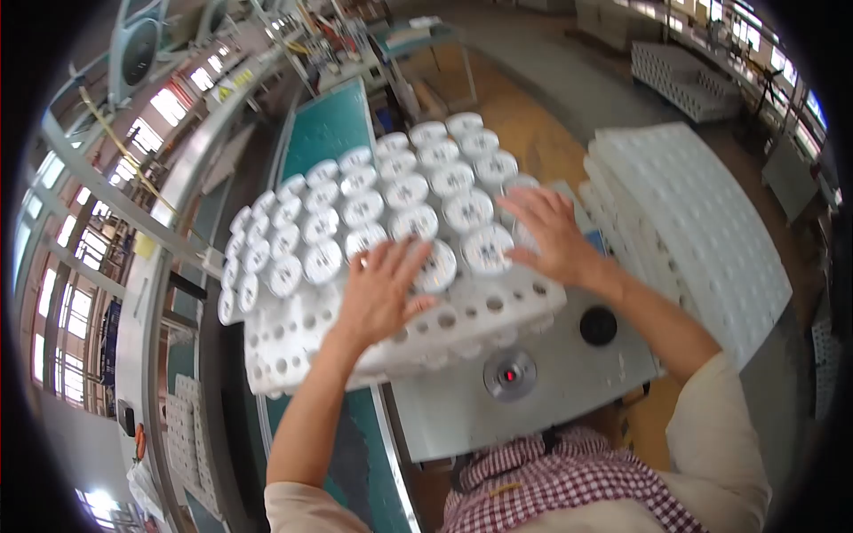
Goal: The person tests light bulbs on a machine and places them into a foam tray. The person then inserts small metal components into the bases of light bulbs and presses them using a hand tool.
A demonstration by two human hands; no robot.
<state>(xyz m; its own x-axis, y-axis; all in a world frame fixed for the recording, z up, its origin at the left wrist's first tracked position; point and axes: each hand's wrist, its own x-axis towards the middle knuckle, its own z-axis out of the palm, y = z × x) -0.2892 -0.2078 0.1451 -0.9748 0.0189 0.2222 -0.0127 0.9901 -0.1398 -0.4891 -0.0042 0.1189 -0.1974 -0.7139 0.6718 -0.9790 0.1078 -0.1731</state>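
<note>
Rows of round white discs (407, 190) with small dark marks at their centres stand on a white foam tray (293, 333) with holes along its front. My left hand (382, 289) is over the front row, fingers spread, its fingertips at the edge of one disc. At the tray's right end, my right hand (551, 233) has its fingers apart beside another disc and partly covers the discs behind it. Neither hand is wrapped round anything. Whether the fingertips press on the discs cannot be made out.
Stacked white foam trays (702, 231) lie at the right. In front are a round metal fixture with a red light (510, 376) and a black round part (598, 326). A green conveyor belt (329, 129) runs beneath the tray. More foam trays (680, 80) stand farther back.
</note>
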